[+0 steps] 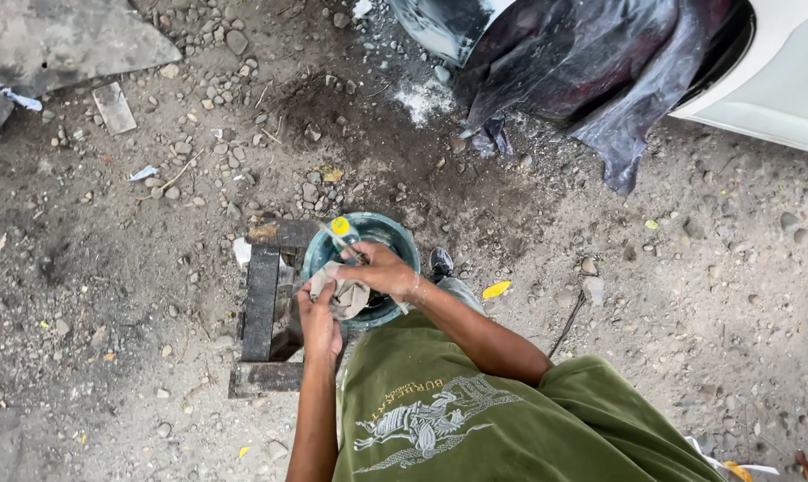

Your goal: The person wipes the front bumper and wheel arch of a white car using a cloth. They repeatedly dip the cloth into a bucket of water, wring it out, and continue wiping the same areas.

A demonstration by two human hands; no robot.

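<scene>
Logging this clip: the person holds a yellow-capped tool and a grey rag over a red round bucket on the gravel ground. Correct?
Not quite: the round bucket is teal, not red, as the head view shows. The yellow-capped tool in the right hand and the grey rag in the left hand are right.

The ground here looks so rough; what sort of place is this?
Likely an outdoor roadside repair spot: bare dirt ground strewn with stones, a white vehicle body draped with dark plastic sheet, and a teal bucket on a makeshift wooden stool.

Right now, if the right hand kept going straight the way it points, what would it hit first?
The right hand points toward the picture's left, holding a slim tool with a yellow cap. Straight on, it would probably meet the dark wooden stool beside the teal bucket first, though depth is hard to judge from above.
</scene>
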